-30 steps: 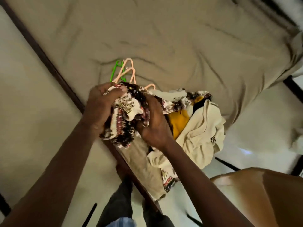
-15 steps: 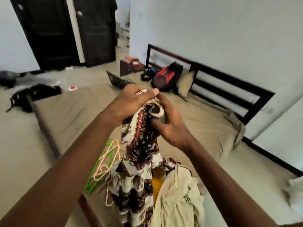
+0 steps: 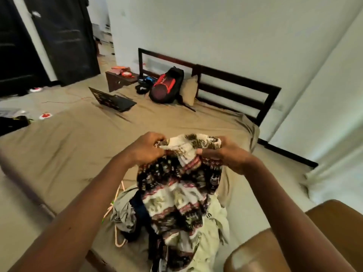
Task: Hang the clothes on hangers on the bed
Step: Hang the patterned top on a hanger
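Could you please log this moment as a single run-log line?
stage: patterned garment held up | left hand: grips it | right hand: grips it | hanger: on bed, unused

Many things here are hidden or cut off.
The hangers (image 3: 115,197) mostly hide behind the left arm and the pile of clothes (image 3: 212,222); only thin pink and green bits peek out. The patterned cloth (image 3: 176,193) covers the middle of the pile, and its bottom runs off the near edge. Fingertips of the left hand (image 3: 146,150) and right hand (image 3: 225,156) are tucked into its folds. A brown round thing (image 3: 294,242), near right, is cut off. The bits on the little table (image 3: 117,80) far away are too small to tell.
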Motion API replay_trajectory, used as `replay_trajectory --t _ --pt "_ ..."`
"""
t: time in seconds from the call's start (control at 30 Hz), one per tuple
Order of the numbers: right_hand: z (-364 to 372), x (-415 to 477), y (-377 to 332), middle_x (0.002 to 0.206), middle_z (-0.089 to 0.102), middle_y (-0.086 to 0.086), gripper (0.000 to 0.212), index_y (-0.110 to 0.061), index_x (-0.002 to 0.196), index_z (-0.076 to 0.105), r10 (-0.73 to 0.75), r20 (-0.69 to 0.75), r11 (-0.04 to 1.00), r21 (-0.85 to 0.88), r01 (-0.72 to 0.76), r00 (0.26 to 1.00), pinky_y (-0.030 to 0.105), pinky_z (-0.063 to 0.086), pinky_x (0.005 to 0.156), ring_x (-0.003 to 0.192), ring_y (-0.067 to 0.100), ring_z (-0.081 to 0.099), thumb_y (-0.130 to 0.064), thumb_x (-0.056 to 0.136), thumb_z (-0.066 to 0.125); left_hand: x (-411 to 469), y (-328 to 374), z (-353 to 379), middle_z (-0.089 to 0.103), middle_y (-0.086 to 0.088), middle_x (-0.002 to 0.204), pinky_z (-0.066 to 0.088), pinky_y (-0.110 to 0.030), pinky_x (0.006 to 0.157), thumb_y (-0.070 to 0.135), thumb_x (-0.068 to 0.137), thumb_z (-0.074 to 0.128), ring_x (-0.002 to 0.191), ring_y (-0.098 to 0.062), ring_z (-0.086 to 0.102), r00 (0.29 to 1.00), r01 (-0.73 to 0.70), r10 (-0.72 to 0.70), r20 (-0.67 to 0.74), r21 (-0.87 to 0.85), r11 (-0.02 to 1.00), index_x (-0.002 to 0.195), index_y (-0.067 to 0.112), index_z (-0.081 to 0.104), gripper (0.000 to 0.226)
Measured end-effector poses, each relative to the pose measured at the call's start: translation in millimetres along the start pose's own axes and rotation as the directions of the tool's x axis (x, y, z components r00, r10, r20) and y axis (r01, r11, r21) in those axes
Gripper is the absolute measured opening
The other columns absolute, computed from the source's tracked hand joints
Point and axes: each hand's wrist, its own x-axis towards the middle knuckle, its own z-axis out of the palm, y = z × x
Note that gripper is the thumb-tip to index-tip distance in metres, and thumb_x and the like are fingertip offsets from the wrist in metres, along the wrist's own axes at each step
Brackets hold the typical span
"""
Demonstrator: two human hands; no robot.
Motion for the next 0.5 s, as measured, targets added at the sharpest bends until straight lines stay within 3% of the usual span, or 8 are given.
replay_trajectory --t 0.03,0.1,0.17,0.23,0.33,0.43,0.5 --pt "-2.5 -2.4 9.7 0.108 0.072 0.030 0.052 0.013 0.111 0.063 0.031 0.002 0.999 0.027 -0.031 1.000 0.053 0.055 0.097 0.103 0.045 0.070 -0.024 0.081 0.085 2.3 -13.5 -0.4 0.075 0.003 0.097 0.058 -0.040 0.091 0.012 0.091 0.066 0.094 -0.016 0.071 0.999 0.003 -0.004 0.037 0.020 1.000 0.098 0.025 0.072 0.016" --pt "-3.9 -4.9 24.7 0.102 0.064 0.039 0.066 0.021 0.106 0.058 0.032 -0.045 0.995 0.101 -0.028 0.998 0.046 0.053 0.089 0.092 0.044 0.064 -0.034 0.084 0.084 4.1 -34.3 -4.2 0.076 0.000 0.092 0.058 -0.049 0.089 0.018 0.087 0.061 0.089 -0.021 0.073 0.994 -0.017 0.016 0.108 0.009 1.000 0.095 0.024 0.074 0.016" --pt "-2.1 -11.4 30.9 0.090 0.066 0.026 0.050 0.012 0.099 0.066 0.073 -0.159 0.978 0.204 -0.040 0.985 0.033 0.056 0.075 0.083 0.033 0.062 -0.034 0.087 0.079 7.2 -48.7 -9.4 0.076 -0.005 0.089 0.057 -0.053 0.087 0.026 0.081 0.057 0.088 -0.029 0.073 0.988 -0.057 0.060 0.143 -0.025 0.998 0.094 0.020 0.075 0.022" --pt "1.1 -17.6 34.6 0.088 0.070 0.017 0.034 0.002 0.100 0.070 0.117 -0.233 0.960 0.276 -0.050 0.965 0.030 0.059 0.069 0.078 0.029 0.066 -0.030 0.091 0.073 13.1 -56.6 -14.9 0.077 -0.006 0.091 0.057 -0.052 0.084 0.030 0.083 0.061 0.088 -0.031 0.074 0.977 -0.072 0.087 0.196 -0.086 0.994 0.099 0.020 0.074 0.023" --pt "10.7 -23.7 40.6 0.092 0.072 0.019 0.039 0.007 0.111 0.068 0.190 -0.309 0.941 0.327 -0.083 0.932 0.031 0.061 0.070 0.076 0.027 0.070 -0.027 0.093 0.071 21.9 -67.3 -17.1 0.074 0.001 0.093 0.057 -0.042 0.081 0.044 0.088 0.079 0.087 -0.020 0.073 0.965 -0.147 0.151 0.215 -0.036 0.988 0.105 0.029 0.070 0.025" --pt "20.3 -29.8 46.6 0.092 0.075 0.018 0.036 0.006 0.110 0.069 0.203 -0.443 0.957 0.278 -0.081 0.873 0.032 0.061 0.070 0.079 0.027 0.071 -0.027 0.095 0.070 27.0 -75.6 -11.7 0.068 0.006 0.086 0.054 -0.036 0.071 0.058 0.076 0.083 0.079 -0.017 0.068 0.959 -0.281 0.273 0.078 0.122 0.952 0.103 0.037 0.060 0.041" --pt "21.6 -35.8 51.1 0.079 0.075 0.010 0.027 -0.002 0.096 0.073 0.125 -0.617 0.992 0.087 -0.091 0.777 0.031 0.057 0.063 0.071 0.024 0.069 -0.028 0.099 0.067 34.8 -86.0 -6.1 0.065 0.010 0.076 0.050 -0.035 0.063 0.068 0.075 0.078 0.068 -0.017 0.064 0.938 -0.339 0.344 0.032 0.271 0.901 0.092 0.037 0.058 0.041"
